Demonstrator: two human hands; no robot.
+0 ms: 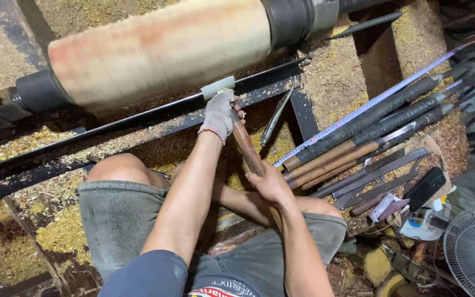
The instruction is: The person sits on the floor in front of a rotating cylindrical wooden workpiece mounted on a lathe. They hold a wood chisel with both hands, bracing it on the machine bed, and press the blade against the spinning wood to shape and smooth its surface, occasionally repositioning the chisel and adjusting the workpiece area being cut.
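Wood blank (pixel 160 49) sits on the lathe across the upper left to upper centre of the frame, blurred, so I read it as spinning. Surface looks round and fairly even along its length, pale with reddish streaks. No square corners or bark visible. My read: roughing is done or nearly so, shaping or smoothing in hand. No profile detail, beads or coves show on it yet, so most of the form work looks left.

Left hand (pixel 219 113), in a grey knit glove, is closed over the front end of the turning tool (pixel 247 147), at centre frame, pressing it on the dark tool rest bar (pixel 138 118). A pale block (pixel 217 87) sits just above the glove, against the blank. The cutting tip is hidden behind glove and block, so I can't tell the exact contact point.

Right hand (pixel 270 181), bare, is wrapped shut round the wooden handle lower down, just right of centre, above the thigh.

Shavings (pixel 56 231) lie thick on the floor at lower left and under the lathe bed, which fits a fair amount of stock already removed.

Spare long-handled chisels (pixel 369 129) lie side by side at right, with a measuring tape (pixel 358 107) stretched diagonally beside them. A fan (pixel 474 250) at lower right.
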